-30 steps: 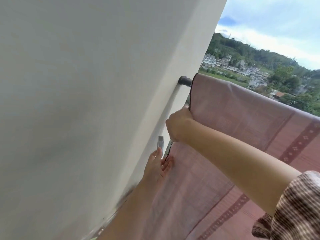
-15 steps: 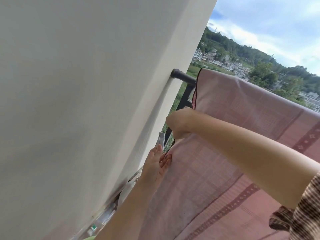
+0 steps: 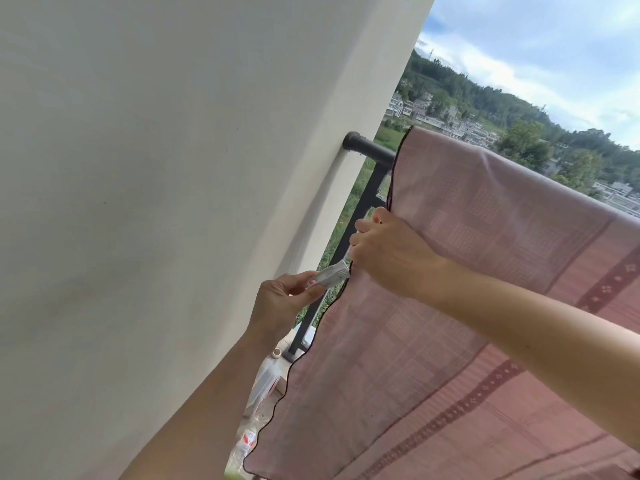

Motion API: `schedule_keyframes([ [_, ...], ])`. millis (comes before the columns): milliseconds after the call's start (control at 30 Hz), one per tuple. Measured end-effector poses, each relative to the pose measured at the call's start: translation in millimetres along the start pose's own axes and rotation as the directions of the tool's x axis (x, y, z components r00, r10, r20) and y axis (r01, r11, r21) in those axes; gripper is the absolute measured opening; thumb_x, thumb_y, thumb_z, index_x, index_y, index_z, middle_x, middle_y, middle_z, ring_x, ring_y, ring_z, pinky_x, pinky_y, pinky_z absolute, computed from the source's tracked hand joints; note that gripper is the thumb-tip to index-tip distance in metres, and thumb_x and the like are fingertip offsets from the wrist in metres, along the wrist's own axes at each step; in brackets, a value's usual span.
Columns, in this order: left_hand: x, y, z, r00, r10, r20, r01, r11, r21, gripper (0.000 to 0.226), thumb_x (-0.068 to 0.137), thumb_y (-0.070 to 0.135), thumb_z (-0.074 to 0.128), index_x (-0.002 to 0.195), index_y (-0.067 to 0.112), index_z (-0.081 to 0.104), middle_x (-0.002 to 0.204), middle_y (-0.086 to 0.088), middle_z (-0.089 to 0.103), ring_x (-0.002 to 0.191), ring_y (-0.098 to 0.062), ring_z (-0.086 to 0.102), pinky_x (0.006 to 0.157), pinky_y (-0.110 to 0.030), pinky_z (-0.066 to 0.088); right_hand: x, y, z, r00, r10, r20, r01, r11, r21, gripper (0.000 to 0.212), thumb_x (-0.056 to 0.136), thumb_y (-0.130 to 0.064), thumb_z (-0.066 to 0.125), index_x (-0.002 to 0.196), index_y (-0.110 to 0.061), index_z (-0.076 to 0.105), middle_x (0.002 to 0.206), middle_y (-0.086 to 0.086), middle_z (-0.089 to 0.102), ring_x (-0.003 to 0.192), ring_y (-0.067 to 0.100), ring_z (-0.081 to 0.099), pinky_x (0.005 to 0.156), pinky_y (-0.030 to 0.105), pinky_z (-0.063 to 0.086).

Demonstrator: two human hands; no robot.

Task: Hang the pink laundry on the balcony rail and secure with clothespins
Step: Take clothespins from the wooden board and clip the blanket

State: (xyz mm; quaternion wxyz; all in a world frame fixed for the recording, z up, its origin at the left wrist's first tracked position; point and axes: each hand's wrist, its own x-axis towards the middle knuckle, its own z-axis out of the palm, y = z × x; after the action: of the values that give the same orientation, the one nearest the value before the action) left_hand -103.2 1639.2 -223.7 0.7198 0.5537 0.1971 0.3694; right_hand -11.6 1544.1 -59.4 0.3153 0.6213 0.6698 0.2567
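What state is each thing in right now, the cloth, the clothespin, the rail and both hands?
Cloth: draped over the rail, edge gathered in the right hand.
Clothespin: pinched in the left hand, tip at the cloth edge; not visibly clipped on.
Rail: fixed to the wall, mostly covered by cloth.
Left hand: shut on the clothespin.
Right hand: shut on the cloth edge.
Bottle: lying below, by the wall.

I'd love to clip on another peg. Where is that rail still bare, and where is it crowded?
Bare rail shows only between the white wall and the pink cloth. Below it, by the post, it is crowded: the left hand holds a clothespin at the cloth's edge, gripped by the right hand.
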Motion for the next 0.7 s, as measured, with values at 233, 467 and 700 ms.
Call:
schedule_keyframes([
  [233,10.0,11.2,5.5,0.996,0.068,0.049,-0.076,0.981,0.178,0.032,0.073,0.013,0.078,0.105,0.011,0.073,0.068,0.006,0.058,0.065,0.000,0.054,0.064,-0.006,0.042,-0.4,3.2,12.1,0.996,-0.014,-0.090,0.007,0.997,-0.074,0.026,0.076,0.000,0.056,0.063,-0.021,0.063,0.066,-0.005,0.060,0.070,0.018,0.051,0.070,0.032,0.039],
  [467,24.1,30.5,1.3,0.964,0.116,0.237,-0.208,0.887,0.413,0.029,0.078,0.023,0.074,0.107,0.020,0.073,0.069,0.005,0.049,0.068,-0.007,0.050,0.066,-0.013,0.040,-4.0,3.4,17.1,0.994,-0.056,-0.094,0.040,0.986,-0.161,0.023,0.072,-0.007,0.065,0.058,-0.025,0.064,0.059,-0.009,0.058,0.063,0.015,0.052,0.065,0.030,0.044],
  [700,28.2,33.1,4.6,0.966,0.016,0.256,-0.122,0.907,0.402,0.045,0.079,0.020,0.074,0.123,0.015,0.062,0.106,-0.001,0.071,0.101,-0.014,0.066,0.097,-0.037,0.050,-8.6,-3.4,21.9,0.989,0.008,-0.148,-0.027,0.991,-0.130,0.020,0.071,-0.006,0.062,0.060,-0.023,0.064,0.060,-0.007,0.058,0.065,0.017,0.053,0.069,0.031,0.045],
])
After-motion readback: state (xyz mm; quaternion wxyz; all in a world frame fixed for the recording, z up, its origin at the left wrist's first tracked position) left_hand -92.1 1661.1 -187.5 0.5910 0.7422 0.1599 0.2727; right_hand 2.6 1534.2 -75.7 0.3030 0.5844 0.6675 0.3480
